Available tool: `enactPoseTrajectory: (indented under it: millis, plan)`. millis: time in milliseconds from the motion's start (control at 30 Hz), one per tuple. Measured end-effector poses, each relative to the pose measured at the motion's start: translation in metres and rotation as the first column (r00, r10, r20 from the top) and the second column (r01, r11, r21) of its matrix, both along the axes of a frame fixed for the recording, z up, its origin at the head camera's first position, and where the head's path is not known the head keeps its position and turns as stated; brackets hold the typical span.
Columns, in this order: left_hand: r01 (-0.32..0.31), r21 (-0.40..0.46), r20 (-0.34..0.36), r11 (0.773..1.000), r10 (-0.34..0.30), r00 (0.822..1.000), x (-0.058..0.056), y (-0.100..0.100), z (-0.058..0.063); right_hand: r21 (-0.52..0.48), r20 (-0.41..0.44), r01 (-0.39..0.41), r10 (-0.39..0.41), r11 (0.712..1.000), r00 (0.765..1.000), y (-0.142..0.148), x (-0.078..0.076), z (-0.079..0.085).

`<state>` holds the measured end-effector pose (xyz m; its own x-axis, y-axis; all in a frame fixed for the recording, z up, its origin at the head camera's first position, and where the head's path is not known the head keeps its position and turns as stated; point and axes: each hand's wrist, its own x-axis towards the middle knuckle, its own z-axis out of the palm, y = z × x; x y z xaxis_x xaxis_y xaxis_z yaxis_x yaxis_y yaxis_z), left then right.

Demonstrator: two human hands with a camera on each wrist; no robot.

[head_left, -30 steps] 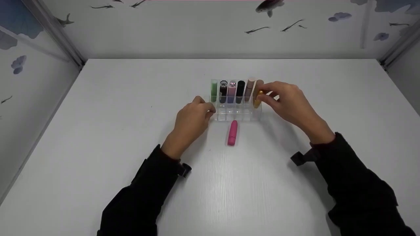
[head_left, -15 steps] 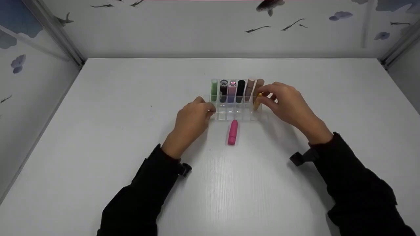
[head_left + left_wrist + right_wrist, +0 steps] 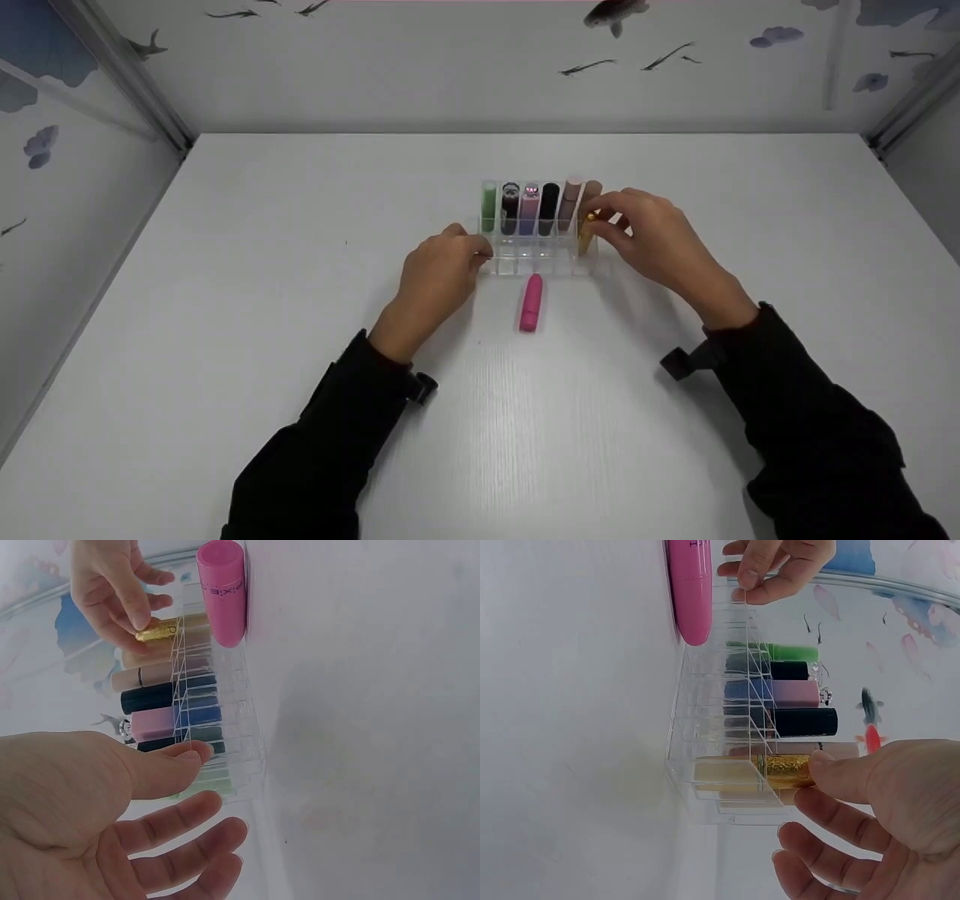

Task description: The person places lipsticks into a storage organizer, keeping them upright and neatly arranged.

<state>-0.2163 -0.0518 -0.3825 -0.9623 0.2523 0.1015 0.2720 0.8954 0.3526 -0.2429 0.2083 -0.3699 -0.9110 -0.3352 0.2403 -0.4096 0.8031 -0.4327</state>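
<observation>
A clear acrylic lipstick holder (image 3: 547,251) stands on the table with a row of tubes in its back slots. My left hand (image 3: 442,270) holds its left front end between thumb and fingers. At the opposite end, my right hand (image 3: 645,232) pinches the top of a gold lipstick tube (image 3: 787,771) between thumb and index finger. The lower part of that tube is inside the right-end slot of a front row, seen through the clear wall. A bright pink tube (image 3: 531,304) lies on the table just in front of the holder.
The back row has a green tube (image 3: 489,206), a black one with a silvery top (image 3: 511,206), a pink-and-blue one (image 3: 529,210), a black one (image 3: 550,206) and two beige tubes at the right. A printed white panel (image 3: 450,67) rises behind the table.
The gold tube has gone slightly lower into its slot and stands more upright, my right hand moving a little left and down with it. My left hand has kept its place.
</observation>
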Motion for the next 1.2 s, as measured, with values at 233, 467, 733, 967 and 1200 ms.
enactPoseTrajectory:
  millis: [233, 467, 733, 967, 1200]
  plan:
    - [-0.007, -0.003, 0.007, 1.000, 0.007, 1.000, -0.001, 0.000, -0.002, -0.004, -0.051, 0.014, -0.015, 1.000, 0.999, -0.002, 0.005, 0.009]
    - [-0.004, 0.000, 0.001, 1.000, 0.004, 1.000, -0.001, 0.000, -0.001, 0.017, -0.130, -0.051, 0.053, 0.999, 0.990, -0.006, 0.013, 0.016]
    - [0.016, 0.009, -0.038, 1.000, -0.016, 0.999, -0.001, -0.001, -0.003, 0.155, -0.140, -0.135, 0.158, 0.979, 0.977, -0.007, 0.017, 0.015]
    - [0.037, 0.033, -0.030, 0.999, -0.036, 0.999, 0.000, -0.002, -0.003, 0.267, 0.035, -0.197, 0.195, 0.943, 0.980, -0.007, 0.018, 0.009]
    - [0.035, 0.032, -0.017, 0.999, -0.035, 0.999, -0.002, -0.002, -0.004, 0.326, 0.088, -0.178, 0.158, 0.928, 0.984, -0.006, 0.017, 0.006]
